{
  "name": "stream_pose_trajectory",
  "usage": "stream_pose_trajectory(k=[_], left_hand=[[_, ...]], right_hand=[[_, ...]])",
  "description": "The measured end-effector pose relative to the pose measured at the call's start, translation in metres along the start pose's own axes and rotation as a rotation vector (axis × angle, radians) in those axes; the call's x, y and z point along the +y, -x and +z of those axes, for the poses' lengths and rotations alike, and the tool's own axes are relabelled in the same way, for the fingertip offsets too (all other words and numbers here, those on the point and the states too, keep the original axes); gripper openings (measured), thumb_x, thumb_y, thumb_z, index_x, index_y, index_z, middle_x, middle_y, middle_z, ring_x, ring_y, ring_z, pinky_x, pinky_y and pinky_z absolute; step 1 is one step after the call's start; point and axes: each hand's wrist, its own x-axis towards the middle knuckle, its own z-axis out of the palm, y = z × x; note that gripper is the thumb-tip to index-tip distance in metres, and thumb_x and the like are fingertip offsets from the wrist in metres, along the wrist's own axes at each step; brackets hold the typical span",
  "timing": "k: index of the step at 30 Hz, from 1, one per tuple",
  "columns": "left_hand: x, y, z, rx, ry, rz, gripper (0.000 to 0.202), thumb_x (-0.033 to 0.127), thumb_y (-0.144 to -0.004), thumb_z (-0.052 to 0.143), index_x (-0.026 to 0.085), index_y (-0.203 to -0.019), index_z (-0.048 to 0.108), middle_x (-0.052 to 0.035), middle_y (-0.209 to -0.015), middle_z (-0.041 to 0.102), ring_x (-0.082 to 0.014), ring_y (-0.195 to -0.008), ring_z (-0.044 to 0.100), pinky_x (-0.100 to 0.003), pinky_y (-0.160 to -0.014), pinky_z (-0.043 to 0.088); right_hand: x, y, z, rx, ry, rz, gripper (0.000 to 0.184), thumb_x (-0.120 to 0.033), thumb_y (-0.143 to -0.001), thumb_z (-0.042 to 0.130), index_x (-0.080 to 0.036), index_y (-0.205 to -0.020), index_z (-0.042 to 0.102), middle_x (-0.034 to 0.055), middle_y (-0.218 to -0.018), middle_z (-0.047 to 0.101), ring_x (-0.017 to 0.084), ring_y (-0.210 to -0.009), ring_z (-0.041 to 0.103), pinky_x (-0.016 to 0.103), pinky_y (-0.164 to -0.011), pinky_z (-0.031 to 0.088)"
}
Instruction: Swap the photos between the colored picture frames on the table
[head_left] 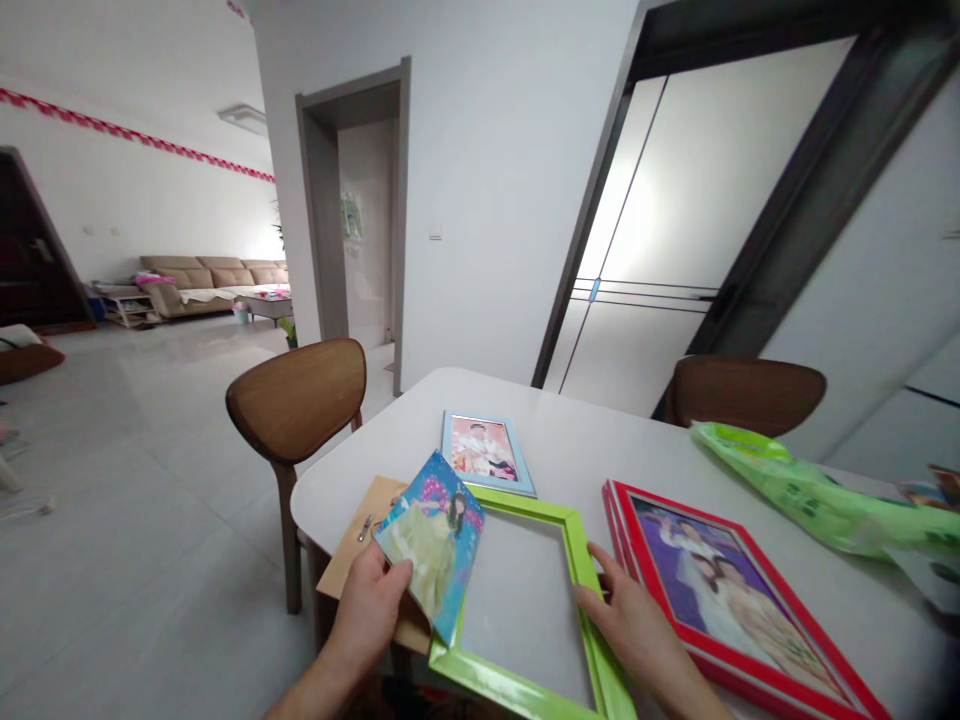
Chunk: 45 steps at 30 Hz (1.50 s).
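Between thumb and fingers, my left hand (pixel 371 595) pinches a printed photo (pixel 437 540) of a person in a pale dress on a blue background. The photo is tilted and overlaps the left side of a lime-green picture frame (pixel 517 680). My right hand (pixel 626 615) grips that frame's right side, thumb on top; through its opening the white tabletop shows. Under the photo and my left hand lies a brown backing board (pixel 352 550) with a metal clip, reaching past the table's edge.
Behind the green frame lies a light-blue framed picture (pixel 484 450). To the right are stacked red frames (pixel 720 590) with a photo, then a green plastic bag (pixel 810 500). Two wooden chairs (pixel 300 400) (pixel 750 392) stand at the white table (pixel 570 430).
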Motion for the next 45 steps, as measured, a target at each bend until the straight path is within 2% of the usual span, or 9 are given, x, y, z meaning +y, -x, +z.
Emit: stream_pose_trajectory(k=[4,8,10,15,22,32,38,41,45], left_hand=[[-0.012,0.006,0.001,0.038,0.307,-0.259,0.031,0.022,-0.063,0.056,0.013,-0.093,0.055,-0.0048,-0.084,0.065,-0.0209,-0.073,0.061,-0.025,-0.056,0.048],[-0.015,0.011,0.005,0.073,0.479,-0.299,0.033,0.021,-0.063,0.06,0.013,-0.095,0.054,-0.0072,-0.089,0.064,-0.021,-0.077,0.061,-0.025,-0.059,0.049],[-0.014,0.012,0.007,0.079,0.555,-0.279,0.033,0.022,-0.066,0.06,0.013,-0.096,0.053,-0.0077,-0.091,0.064,-0.0213,-0.081,0.06,-0.026,-0.063,0.049],[-0.001,0.014,0.023,0.087,0.633,-0.179,0.035,0.026,-0.069,0.061,0.014,-0.1,0.052,-0.0071,-0.095,0.063,-0.0227,-0.087,0.058,-0.029,-0.07,0.048],[0.026,0.034,0.045,-0.038,0.61,-0.135,0.044,0.03,-0.06,0.068,0.014,-0.1,0.057,-0.0088,-0.093,0.064,-0.0262,-0.087,0.057,-0.033,-0.075,0.044],[0.023,0.013,0.015,-0.338,0.544,-0.247,0.042,0.019,-0.057,0.067,0.017,-0.097,0.056,-0.0026,-0.081,0.062,-0.0169,-0.071,0.058,-0.023,-0.061,0.043],[0.024,0.0,0.022,-0.449,0.555,-0.27,0.04,0.029,-0.062,0.068,0.014,-0.097,0.056,-0.0055,-0.081,0.063,-0.0187,-0.069,0.06,-0.025,-0.061,0.043],[0.018,0.004,0.028,-0.387,0.603,-0.254,0.042,0.031,-0.064,0.068,0.014,-0.099,0.055,-0.007,-0.085,0.064,-0.0217,-0.074,0.061,-0.028,-0.066,0.044],[0.022,0.013,0.035,-0.411,0.763,-0.273,0.043,0.03,-0.065,0.068,0.014,-0.103,0.052,-0.0087,-0.091,0.063,-0.0239,-0.084,0.059,-0.033,-0.075,0.043]], right_hand=[[0.009,-0.006,0.008,0.03,0.241,-0.123,0.052,-0.025,-0.07,0.039,-0.001,-0.116,0.044,0.0186,-0.099,0.059,0.025,-0.088,0.056,0.035,-0.08,0.04],[-0.001,0.002,0.012,0.172,0.22,-0.257,0.042,-0.027,-0.066,0.045,-0.008,-0.101,0.057,0.018,-0.11,0.053,0.028,-0.103,0.048,0.04,-0.09,0.033],[-0.015,0.013,0.015,0.155,0.061,-0.243,0.039,-0.033,-0.066,0.048,-0.012,-0.097,0.059,0.0153,-0.11,0.054,0.027,-0.102,0.048,0.039,-0.086,0.037],[-0.059,0.04,0.032,-0.374,-0.636,0.04,0.048,-0.051,-0.071,0.043,-0.014,-0.099,0.058,0.0104,-0.089,0.064,0.02,-0.073,0.06,0.03,-0.06,0.047],[-0.087,0.032,0.052,-0.337,-1.336,0.31,0.053,-0.05,-0.071,0.047,-0.015,-0.11,0.051,0.0088,-0.093,0.065,0.021,-0.086,0.06,0.034,-0.076,0.045],[-0.082,0.03,0.022,-0.107,-1.222,0.18,0.05,-0.038,-0.067,0.057,-0.022,-0.112,0.045,0.0048,-0.095,0.065,0.023,-0.078,0.062,0.033,-0.065,0.049],[-0.087,0.037,0.015,-0.169,-1.088,0.109,0.053,-0.037,-0.066,0.059,-0.02,-0.114,0.044,0.006,-0.096,0.065,0.023,-0.079,0.062,0.033,-0.066,0.049],[-0.094,0.032,0.012,-0.223,-1.186,0.093,0.05,-0.038,-0.068,0.057,-0.021,-0.114,0.046,0.0045,-0.097,0.064,0.022,-0.084,0.061,0.033,-0.071,0.047],[-0.045,0.051,0.026,-0.26,-1.371,0.141,0.039,-0.043,-0.075,0.047,-0.019,-0.104,0.055,0.0051,-0.095,0.063,0.021,-0.087,0.058,0.034,-0.074,0.046]])
